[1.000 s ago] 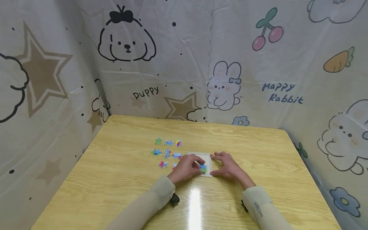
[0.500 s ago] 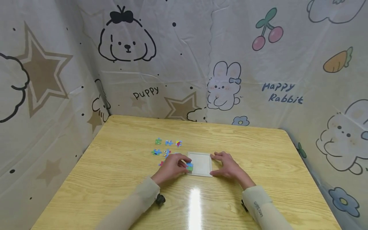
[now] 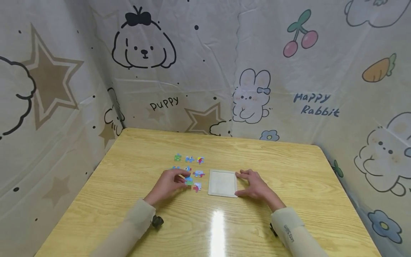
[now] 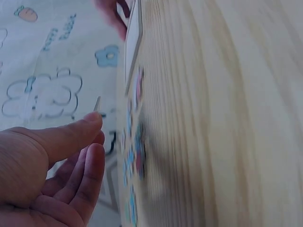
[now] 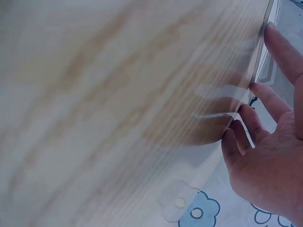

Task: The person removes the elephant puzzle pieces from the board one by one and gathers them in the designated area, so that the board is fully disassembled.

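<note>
My left hand (image 3: 167, 185) pinches a small blue and green jigsaw piece (image 3: 188, 181) between thumb and fingers, above the other pieces at the table's middle left. In the left wrist view the held piece (image 4: 97, 103) shows as a thin edge beyond the thumb tip, raised off the wood. My right hand (image 3: 255, 185) rests at the right side of a pale square puzzle tray (image 3: 223, 182), thumb and forefinger touching that edge near its two corners. No piece lies in the tray. The right wrist view shows the right fingertips (image 5: 230, 142) down at the table surface.
Loose jigsaw pieces lie in rough rows left of the tray: a green one (image 3: 177, 157), a yellow and red one (image 3: 200, 160), a blue one (image 3: 198, 174), a pink and white one (image 3: 197, 187). My left hand covers some. A printed curtain (image 3: 199, 71) surrounds the wooden table (image 3: 276, 160).
My left hand has carried the blue and green piece out from over the tray, leftward to the loose pieces. The right hand has stayed at the tray's right edge.
</note>
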Available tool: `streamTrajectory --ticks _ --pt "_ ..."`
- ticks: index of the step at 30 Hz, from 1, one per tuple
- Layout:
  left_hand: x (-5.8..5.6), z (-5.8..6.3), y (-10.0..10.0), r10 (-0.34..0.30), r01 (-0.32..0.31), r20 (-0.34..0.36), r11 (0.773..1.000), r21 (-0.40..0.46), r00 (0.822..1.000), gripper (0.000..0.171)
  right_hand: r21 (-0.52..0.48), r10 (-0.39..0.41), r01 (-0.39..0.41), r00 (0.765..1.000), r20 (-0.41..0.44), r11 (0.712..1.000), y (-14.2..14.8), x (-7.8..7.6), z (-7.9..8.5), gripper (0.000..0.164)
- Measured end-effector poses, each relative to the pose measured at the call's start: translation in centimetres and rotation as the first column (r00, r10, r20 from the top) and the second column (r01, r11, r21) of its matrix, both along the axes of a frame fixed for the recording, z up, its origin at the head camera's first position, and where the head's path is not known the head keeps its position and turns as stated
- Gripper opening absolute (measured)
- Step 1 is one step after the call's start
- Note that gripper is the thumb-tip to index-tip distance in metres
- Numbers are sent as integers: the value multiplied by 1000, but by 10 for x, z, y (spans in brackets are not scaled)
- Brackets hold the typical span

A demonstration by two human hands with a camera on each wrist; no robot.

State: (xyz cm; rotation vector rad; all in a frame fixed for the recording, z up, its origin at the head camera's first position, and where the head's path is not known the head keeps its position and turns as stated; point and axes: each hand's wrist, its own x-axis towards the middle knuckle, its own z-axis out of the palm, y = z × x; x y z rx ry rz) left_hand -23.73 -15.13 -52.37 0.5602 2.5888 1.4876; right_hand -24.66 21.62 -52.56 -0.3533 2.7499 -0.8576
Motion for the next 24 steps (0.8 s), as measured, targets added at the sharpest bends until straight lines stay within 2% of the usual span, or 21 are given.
streamTrajectory --ticks 3,9,15,24 --pt "-1 1 -15 37 -37 21 999 -16 999 36 -1 -6 7 1000 6 1000 0 -1 -1 80" --pt "-2 3 -37 88 -87 20 995 -43 996 38 3 -2 2 1000 -4 1000 1 0 -2 80" --pt "-4 1 -48 91 -91 -1 992 -91 996 36 8 0 0 1000 -10 1000 2 0 -2 79" --pt "-6 -3 -54 83 -86 -28 990 -116 996 33 9 3 -3 1000 -9 1000 1 0 -1 79"
